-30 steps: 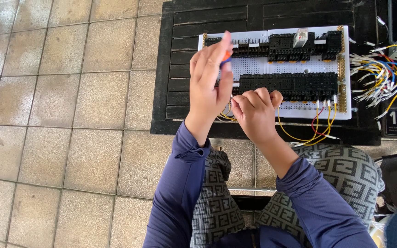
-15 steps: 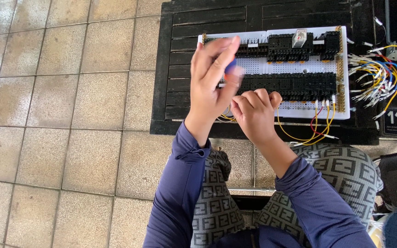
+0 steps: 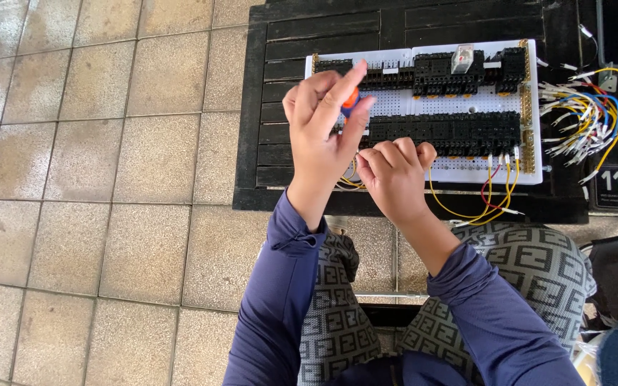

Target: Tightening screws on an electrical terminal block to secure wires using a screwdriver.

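Observation:
A white perforated panel with rows of black terminal blocks lies on a black slatted table. My left hand is raised over the panel's left end, its fingertips pinched on the orange handle of a small screwdriver. My right hand is curled beside it at the panel's lower left, fingers closed near yellow wires; what it grips is hidden. More yellow and red wires loop off the panel's front edge.
A bundle of loose coloured wires lies right of the panel, next to a small black tag. Beige floor tiles spread to the left. My patterned trousers are below the table edge.
My left hand has turned slightly, its fingers shifting around the orange handle. The right hand has stayed in place.

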